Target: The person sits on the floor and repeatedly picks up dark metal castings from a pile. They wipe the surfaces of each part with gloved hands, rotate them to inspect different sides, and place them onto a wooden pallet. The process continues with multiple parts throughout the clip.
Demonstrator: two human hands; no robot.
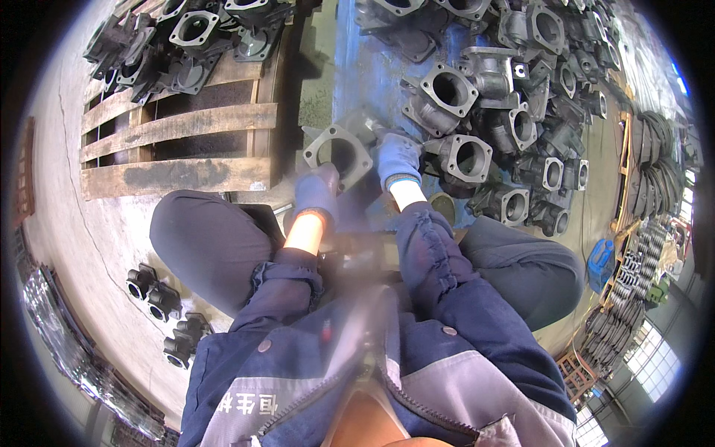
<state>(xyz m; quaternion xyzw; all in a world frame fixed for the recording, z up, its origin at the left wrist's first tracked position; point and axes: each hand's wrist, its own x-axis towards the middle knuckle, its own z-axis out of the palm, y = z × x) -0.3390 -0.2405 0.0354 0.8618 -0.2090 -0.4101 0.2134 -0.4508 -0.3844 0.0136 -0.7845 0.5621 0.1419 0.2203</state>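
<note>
A grey metal casting with a square flange (pixel 360 165) and a large round bore is between my two hands, above the near left part of the blue surface. My gloved left hand (pixel 316 192) grips the flange's lower edge, beside the bore. On the casting's other side my gloved right hand (pixel 399 158) closes around its blurred far part; the fingertips are partly hidden. Just right of that hand, touching or very near it, lies another flanged casting (pixel 484 158). More of the same castings (pixel 447 89) crowd the blue surface (pixel 350 67), some stacked on others.
At the left stands a wooden pallet (pixel 201 123) with several castings (pixel 195 30) at its far end. A few small castings (pixel 155 292) rest on the floor by my left knee. A blue container (pixel 600 257) and piled dark parts (pixel 648 164) are at the right.
</note>
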